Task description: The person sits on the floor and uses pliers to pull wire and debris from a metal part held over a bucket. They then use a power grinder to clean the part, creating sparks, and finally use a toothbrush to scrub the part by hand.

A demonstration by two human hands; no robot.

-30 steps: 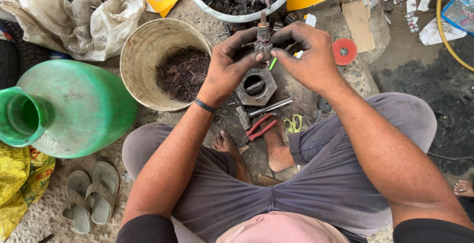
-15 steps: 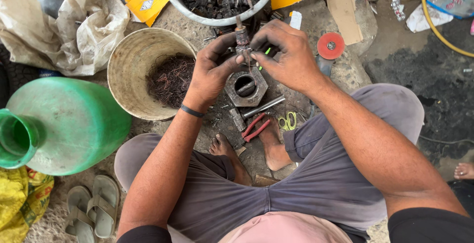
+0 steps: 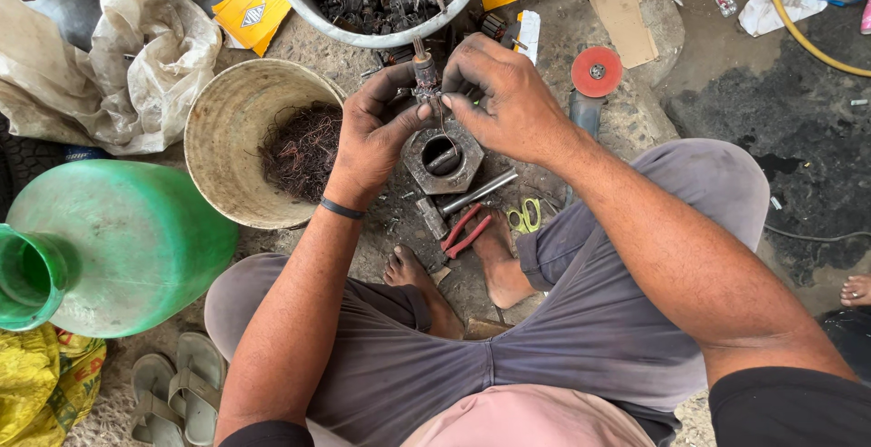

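My left hand (image 3: pixel 374 134) and my right hand (image 3: pixel 504 93) both grip a small dark motor armature (image 3: pixel 425 77) with a metal shaft, held upright above a large hexagonal steel nut (image 3: pixel 442 156) on the ground. A thin wire strand hangs from the armature toward the nut. The fingertips of both hands pinch its windings. A black band sits on my left wrist.
A tan bucket (image 3: pixel 227 120) with tangled copper wire stands left of the nut. A grey basin (image 3: pixel 363 34) of dark armatures is ahead. Red pliers (image 3: pixel 464 231), a steel rod (image 3: pixel 478 192), yellow scissors (image 3: pixel 524 217), a red disc (image 3: pixel 596 70) and a green jug (image 3: pixel 118 243) lie around my bare feet.
Both hands with the armature have stayed over the nut. The view has shifted a little, and the fingers have regripped the windings.
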